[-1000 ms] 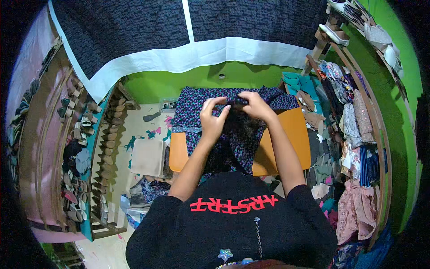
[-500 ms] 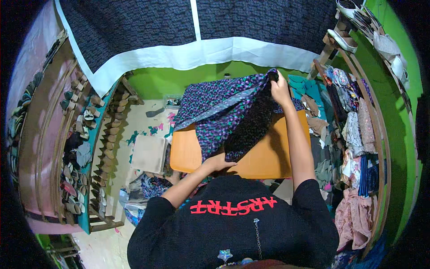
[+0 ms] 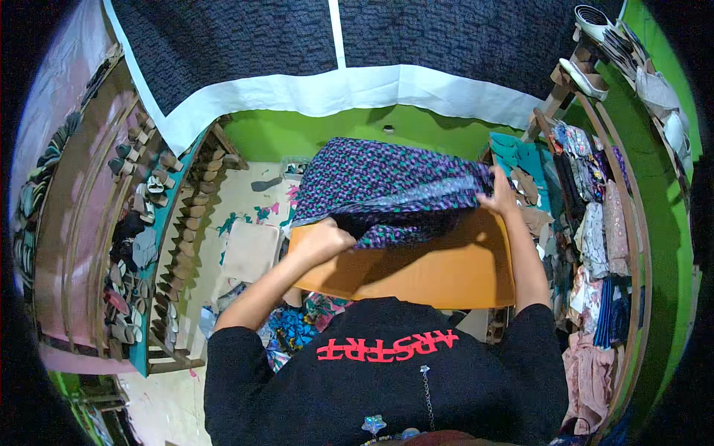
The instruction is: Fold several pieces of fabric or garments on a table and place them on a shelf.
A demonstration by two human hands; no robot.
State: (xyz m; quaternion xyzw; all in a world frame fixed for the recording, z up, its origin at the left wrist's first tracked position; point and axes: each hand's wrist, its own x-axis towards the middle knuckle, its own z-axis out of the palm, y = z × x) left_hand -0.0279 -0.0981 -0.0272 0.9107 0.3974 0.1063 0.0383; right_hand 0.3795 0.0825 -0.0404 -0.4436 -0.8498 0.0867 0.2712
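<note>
A purple, black and green patterned cloth (image 3: 372,175) is partly folded over the far half of an orange table (image 3: 446,271). Its paler underside shows along a fold toward the right. My left hand (image 3: 329,241) is closed on the near left edge of the cloth, low over the tabletop. At the cloth's right end, my right hand (image 3: 500,195) grips a corner, slightly raised and a little blurred. The fingertips of both hands are partly hidden by the fabric.
A beige stool (image 3: 251,249) stands left of the table, with colourful fabric (image 3: 294,327) heaped below it. Wooden racks of shoe forms (image 3: 186,245) line the left. Garments (image 3: 593,230) hang on a right-hand rack beside teal cloth (image 3: 513,152). A dark curtain (image 3: 446,41) hangs beyond.
My right hand has come down and to the right with its corner, spreading the cloth sideways. My left hand has shifted left and farther from me, still gripping the near edge.
</note>
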